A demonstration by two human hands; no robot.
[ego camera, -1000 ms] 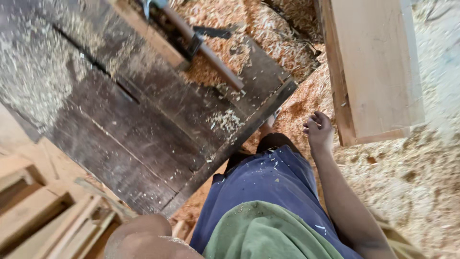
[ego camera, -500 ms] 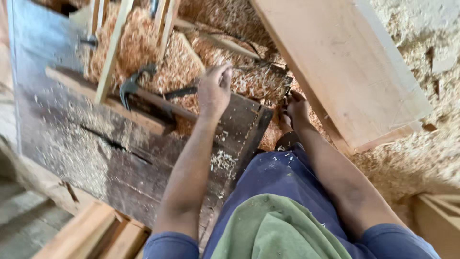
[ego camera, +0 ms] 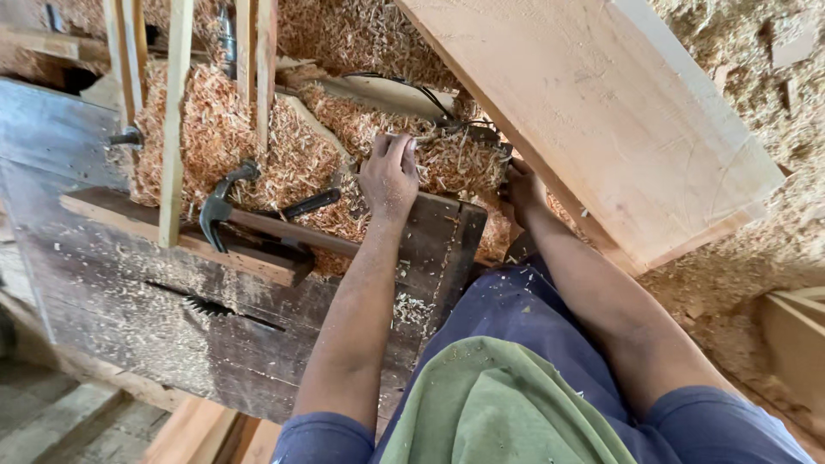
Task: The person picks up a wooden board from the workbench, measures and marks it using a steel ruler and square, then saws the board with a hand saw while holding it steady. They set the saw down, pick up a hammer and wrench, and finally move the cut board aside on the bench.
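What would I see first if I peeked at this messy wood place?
Heaps of curly wood shavings cover the back of a dark, dusty saw table, where a hammer lies. The left hand rests in the shavings at the table's far edge. A big pale plank slants across the right side, with the right hand at its lower edge.

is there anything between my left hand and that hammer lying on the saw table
Nothing solid. The left hand rests on wood shavings just right of the hammer; only loose shavings and a small dark tool lie between. The hammer's handle runs toward the wrist, uncovered.
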